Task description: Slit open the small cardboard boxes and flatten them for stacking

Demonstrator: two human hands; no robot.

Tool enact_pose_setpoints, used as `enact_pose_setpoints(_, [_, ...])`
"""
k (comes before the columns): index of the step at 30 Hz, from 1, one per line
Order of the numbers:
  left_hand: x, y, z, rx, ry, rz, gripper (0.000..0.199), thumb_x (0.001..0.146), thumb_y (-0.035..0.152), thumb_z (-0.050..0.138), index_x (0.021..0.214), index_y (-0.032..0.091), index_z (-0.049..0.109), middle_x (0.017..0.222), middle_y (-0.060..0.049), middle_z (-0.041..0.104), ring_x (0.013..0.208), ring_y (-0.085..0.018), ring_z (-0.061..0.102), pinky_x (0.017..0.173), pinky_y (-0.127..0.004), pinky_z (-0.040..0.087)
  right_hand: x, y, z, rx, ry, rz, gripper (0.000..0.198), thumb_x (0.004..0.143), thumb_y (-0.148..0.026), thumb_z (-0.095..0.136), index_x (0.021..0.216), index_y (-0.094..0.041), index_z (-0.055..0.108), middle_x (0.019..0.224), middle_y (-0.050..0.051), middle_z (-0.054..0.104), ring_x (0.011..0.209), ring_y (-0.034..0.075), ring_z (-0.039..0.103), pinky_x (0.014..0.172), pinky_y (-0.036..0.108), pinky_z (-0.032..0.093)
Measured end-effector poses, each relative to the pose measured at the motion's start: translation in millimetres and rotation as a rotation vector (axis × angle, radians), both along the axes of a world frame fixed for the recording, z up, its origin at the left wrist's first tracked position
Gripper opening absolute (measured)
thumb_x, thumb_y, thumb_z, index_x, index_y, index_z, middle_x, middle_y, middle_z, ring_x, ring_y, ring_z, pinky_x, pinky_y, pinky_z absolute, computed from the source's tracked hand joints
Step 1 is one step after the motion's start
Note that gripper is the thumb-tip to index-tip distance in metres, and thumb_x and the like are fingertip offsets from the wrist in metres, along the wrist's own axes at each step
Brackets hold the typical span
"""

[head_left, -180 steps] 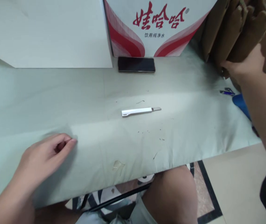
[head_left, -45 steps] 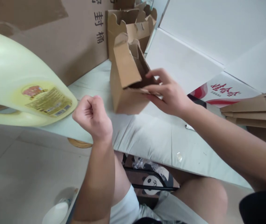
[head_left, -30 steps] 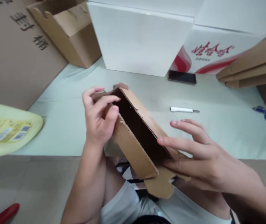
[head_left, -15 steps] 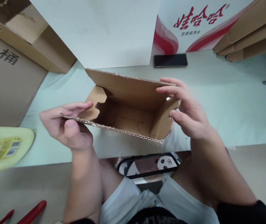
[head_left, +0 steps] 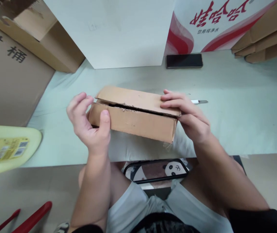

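Observation:
A small brown cardboard box (head_left: 133, 126) is held above the table, its two long top flaps folded inward with a narrow dark gap between them. My left hand (head_left: 90, 119) grips the left end, thumb on the near flap and fingers round the far side. At the right end is my right hand (head_left: 189, 115), two fingers lying on the far flap (head_left: 138, 98) and the others at the corner. Its thumb is hard to make out. Just beyond the right hand lies a utility knife (head_left: 200, 101) with a white handle, partly hidden by the fingers.
A black phone (head_left: 184, 61) lies at the back, by a white carton (head_left: 128, 32) and a red-and-white printed carton (head_left: 199, 35). Brown cartons (head_left: 7, 81) stand at left, folded cardboard (head_left: 267, 35) at right. A yellow-green bottle (head_left: 9, 145) is at the left edge.
The box's long flaps, upright and spread before, are now folded in over the opening. Both hands have come along with them, and the utility knife now shows beyond my right hand.

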State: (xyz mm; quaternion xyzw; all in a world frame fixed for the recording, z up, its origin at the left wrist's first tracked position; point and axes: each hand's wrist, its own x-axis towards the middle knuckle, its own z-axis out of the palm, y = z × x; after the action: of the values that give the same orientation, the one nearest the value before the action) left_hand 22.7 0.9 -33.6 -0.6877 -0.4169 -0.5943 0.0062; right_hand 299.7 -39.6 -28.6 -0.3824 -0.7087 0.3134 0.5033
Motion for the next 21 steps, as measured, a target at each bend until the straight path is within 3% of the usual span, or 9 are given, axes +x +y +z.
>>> enact_pose_setpoints(2, [-1,-3,1.5,-0.035,0.073,0.038,0.026,0.096,0.031,0.062,0.114,0.017,0.074,0.124,-0.012,0.070,0.121,-0.023,0.066,0.107,-0.045,0.053,3,0,0,0.009,0.020,0.011,0.036,0.100,-0.048,0.049,0.117,-0.030,0.075,0.135,0.005,0.068,0.140,0.029,0.055,0.127,0.054,0.038])
enact_pose_setpoints(7, [-2,-3,1.2,-0.096,0.113,-0.026,0.027,0.100,0.034,0.055,0.107,0.026,0.080,0.109,-0.004,0.079,0.113,-0.024,0.072,0.107,-0.046,0.056,-2,-2,2,0.048,-0.085,-0.100,0.021,0.094,-0.037,0.065,0.108,-0.027,0.076,0.127,0.008,0.070,0.123,0.027,0.066,0.112,0.051,0.051])
enact_pose_setpoints(11, [-7,0,-3.4,-0.085,0.106,0.004,0.027,0.099,0.040,0.056,0.104,0.031,0.081,0.105,-0.001,0.080,0.110,-0.024,0.074,0.106,-0.047,0.056,-4,-1,-3,0.041,-0.084,-0.145,0.031,0.097,-0.049,0.057,0.113,-0.030,0.075,0.139,0.007,0.063,0.134,0.028,0.059,0.117,0.053,0.047])
enact_pose_setpoints(15, [-20,9,-8.3,-0.094,-0.001,0.065,0.030,0.099,0.032,0.055,0.103,0.019,0.082,0.106,-0.004,0.082,0.108,-0.024,0.075,0.104,-0.047,0.057,1,3,-24,-0.176,0.114,-0.214,0.055,0.100,-0.064,0.040,0.144,-0.036,0.055,0.153,0.006,0.054,0.140,0.027,0.056,0.113,0.051,0.051])
enact_pose_setpoints(18, [-33,18,-11.6,-0.153,-0.165,0.188,0.033,0.094,0.025,0.050,0.099,0.012,0.079,0.104,-0.006,0.081,0.107,-0.023,0.075,0.103,-0.044,0.058,5,7,-38,-0.380,0.182,-0.238,0.057,0.098,-0.065,0.044,0.146,-0.035,0.051,0.156,0.007,0.054,0.136,0.027,0.060,0.114,0.052,0.051])
enact_pose_setpoints(21, [-44,22,-15.4,-0.290,-0.235,0.251,0.050,0.100,0.034,0.033,0.110,0.006,0.073,0.114,-0.012,0.078,0.115,-0.025,0.072,0.107,-0.045,0.055,2,6,-39,-0.470,0.136,-0.122,0.062,0.097,-0.069,0.045,0.146,-0.032,0.054,0.159,0.007,0.052,0.144,0.028,0.055,0.122,0.055,0.043])
